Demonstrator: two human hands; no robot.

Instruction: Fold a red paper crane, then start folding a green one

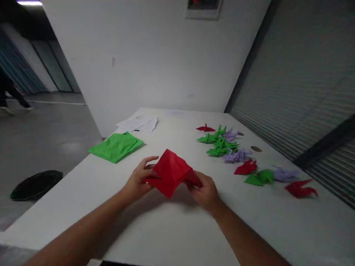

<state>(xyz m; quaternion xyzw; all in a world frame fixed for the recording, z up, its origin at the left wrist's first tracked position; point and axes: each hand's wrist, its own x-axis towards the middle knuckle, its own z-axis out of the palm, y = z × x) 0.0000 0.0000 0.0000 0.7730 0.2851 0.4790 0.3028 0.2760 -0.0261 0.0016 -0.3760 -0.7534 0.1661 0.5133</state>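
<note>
A partly folded sheet of red origami paper [172, 170] is held just above the white table [177, 229], its centre creased and its flaps spread. My left hand [142, 176] pinches its left corner, with the upper fingers raised off the paper. On the other side my right hand [204, 190] grips the right flap between thumb and fingers. Some of the right fingers are hidden behind the paper. A shadow lies on the table beneath both hands.
Green paper sheets [116, 147] lie at the table's left edge, near white printed papers [138, 123]. Along the right stand several folded cranes, among them a red crane [301, 189] and a green crane [260, 177]. A black-lined bin [36, 185] stands on the floor at left.
</note>
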